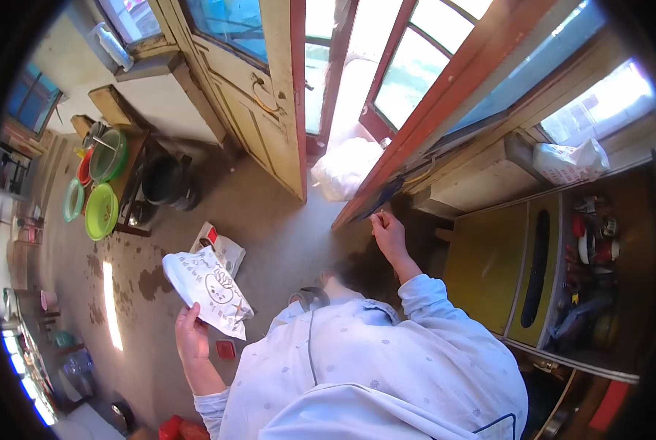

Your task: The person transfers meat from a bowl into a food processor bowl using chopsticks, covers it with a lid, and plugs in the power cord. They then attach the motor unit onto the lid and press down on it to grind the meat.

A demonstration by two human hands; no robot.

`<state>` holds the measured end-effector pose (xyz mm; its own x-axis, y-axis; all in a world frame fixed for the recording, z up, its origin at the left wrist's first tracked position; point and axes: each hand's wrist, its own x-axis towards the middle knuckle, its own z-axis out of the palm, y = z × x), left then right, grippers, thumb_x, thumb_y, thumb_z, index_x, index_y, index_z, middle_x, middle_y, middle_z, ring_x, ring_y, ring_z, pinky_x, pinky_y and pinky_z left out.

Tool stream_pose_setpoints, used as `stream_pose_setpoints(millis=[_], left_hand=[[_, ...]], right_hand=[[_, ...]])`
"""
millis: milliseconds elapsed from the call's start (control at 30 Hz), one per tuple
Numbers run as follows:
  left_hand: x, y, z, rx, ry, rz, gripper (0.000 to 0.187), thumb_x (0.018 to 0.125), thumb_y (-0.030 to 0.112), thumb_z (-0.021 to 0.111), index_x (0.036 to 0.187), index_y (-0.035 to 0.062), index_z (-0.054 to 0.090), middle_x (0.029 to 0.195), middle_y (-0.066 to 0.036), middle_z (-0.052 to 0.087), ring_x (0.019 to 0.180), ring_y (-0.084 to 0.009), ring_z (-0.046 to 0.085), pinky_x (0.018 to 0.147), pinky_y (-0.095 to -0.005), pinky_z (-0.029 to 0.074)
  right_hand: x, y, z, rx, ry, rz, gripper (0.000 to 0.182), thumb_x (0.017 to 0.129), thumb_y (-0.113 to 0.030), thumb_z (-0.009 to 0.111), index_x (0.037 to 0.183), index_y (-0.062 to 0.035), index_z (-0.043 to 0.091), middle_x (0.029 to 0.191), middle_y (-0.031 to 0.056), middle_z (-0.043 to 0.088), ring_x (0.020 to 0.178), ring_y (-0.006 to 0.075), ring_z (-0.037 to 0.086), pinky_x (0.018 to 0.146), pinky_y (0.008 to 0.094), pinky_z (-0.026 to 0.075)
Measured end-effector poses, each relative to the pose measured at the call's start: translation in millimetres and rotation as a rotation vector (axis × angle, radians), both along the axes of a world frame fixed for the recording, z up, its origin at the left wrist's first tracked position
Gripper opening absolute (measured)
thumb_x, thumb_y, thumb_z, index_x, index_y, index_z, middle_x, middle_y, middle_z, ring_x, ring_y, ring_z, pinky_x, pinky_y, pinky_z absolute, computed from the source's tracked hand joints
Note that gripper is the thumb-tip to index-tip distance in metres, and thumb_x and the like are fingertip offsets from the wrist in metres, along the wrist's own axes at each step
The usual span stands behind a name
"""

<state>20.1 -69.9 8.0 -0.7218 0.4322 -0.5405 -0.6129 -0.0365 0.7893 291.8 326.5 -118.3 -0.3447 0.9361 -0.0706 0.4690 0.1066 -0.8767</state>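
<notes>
On the left, my left hand (pixel 191 339) grips the lower edge of a white paper bag (pixel 209 287) printed with a cartoon face and writing. Beyond that bag, another white bag (pixel 226 253) with a red patch is partly covered by it. My right hand (pixel 389 236) is raised at the centre right, close to the lower end of a red-edged door (pixel 423 110). Its fingers are pinched together at something small that I cannot make out. A dark strap or cloth (pixel 388 194) hangs on the door just beyond this hand.
A cream door (pixel 251 103) stands open ahead, with a white sack (pixel 347 169) in the doorway. Green basins (pixel 102 211) and a black bucket (pixel 164 182) are at the left. A yellow-green cabinet (pixel 487 268) flanks my right side. A small red object (pixel 226 349) lies on the floor.
</notes>
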Motion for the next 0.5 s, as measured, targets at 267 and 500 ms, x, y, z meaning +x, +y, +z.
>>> stream_pose_setpoints(millis=[267,500], left_hand=[[24,23,-4,-0.247,0.193,0.092,0.024,0.095,0.008,0.058,0.115,-0.0040,0.061,0.106,-0.007,0.066,0.095,-0.0132,0.060,0.086,-0.0281,0.046],[14,42,-14,-0.277,0.191,-0.023,0.014,0.094,0.008,0.060,0.103,-0.0030,0.062,0.095,-0.005,0.065,0.084,-0.0099,0.058,0.079,-0.0242,0.045]], right_hand=[[-39,20,35,0.510,-0.062,0.385,0.031,0.088,-0.006,0.058,0.119,-0.0069,0.060,0.120,0.0190,0.062,0.085,0.0308,0.069,0.074,0.0411,0.054],[-97,51,28,0.388,-0.650,0.307,0.049,0.082,-0.009,0.057,0.129,0.0011,0.049,0.148,0.0159,0.041,0.096,0.0354,0.067,0.079,0.0435,0.055]])
